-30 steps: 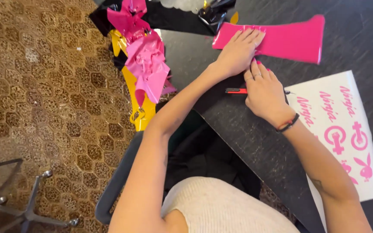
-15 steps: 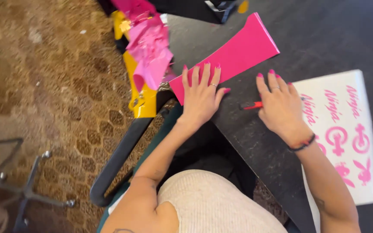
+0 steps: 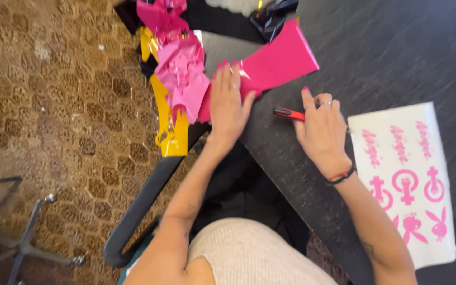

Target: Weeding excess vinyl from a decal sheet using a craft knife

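Observation:
A bright pink vinyl sheet point(image 3: 278, 58) lies on the dark table point(image 3: 386, 47), its near end hanging past the table edge. My left hand point(image 3: 228, 103) rests flat on that near end, fingers spread. A red and black pen-like tool point(image 3: 287, 112) lies on the table under the fingers of my right hand point(image 3: 320, 132), which curls around it. A white sheet with pink cut-out shapes point(image 3: 410, 179) lies to the right of that hand.
Scraps of pink point(image 3: 183, 79) and yellow point(image 3: 167, 121) vinyl hang over the table's left edge. A black device point(image 3: 270, 16) sits at the back. A chair armrest point(image 3: 143, 200) is below, and a chair base point(image 3: 27, 237) stands on the patterned carpet.
The pink sheet has been turned and pulled toward the table edge. My left hand moved left with it. My right hand stayed on the red tool.

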